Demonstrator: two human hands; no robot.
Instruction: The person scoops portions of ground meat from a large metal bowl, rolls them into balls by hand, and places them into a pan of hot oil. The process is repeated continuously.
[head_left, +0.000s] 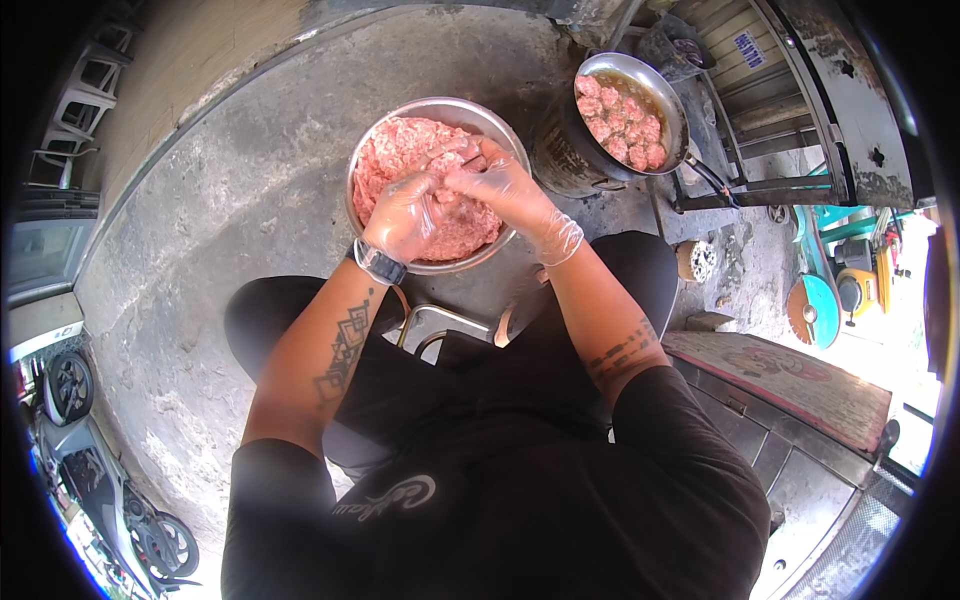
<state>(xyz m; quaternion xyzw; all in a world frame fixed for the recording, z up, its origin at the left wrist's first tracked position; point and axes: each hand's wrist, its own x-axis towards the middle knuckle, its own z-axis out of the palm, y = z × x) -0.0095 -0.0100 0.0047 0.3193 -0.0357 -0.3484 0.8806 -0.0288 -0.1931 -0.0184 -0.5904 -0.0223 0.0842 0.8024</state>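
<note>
Both of my hands wear clear plastic gloves and meet above a round metal bowl of raw ground meat. My left hand and my right hand press their fingers around a small lump of meat. A thin dark edge shows near my right fingers; what it is cannot be made out. To the right, a deep pan holds several raw-looking meatballs in shallow liquid. The pan rests on a dark, stained round stand.
The pan's black handle sticks out toward the lower right, near a metal frame. A dark bucket stands behind the pan. A wooden board tops a metal cabinet at right. My knees flank the bowl on the concrete floor.
</note>
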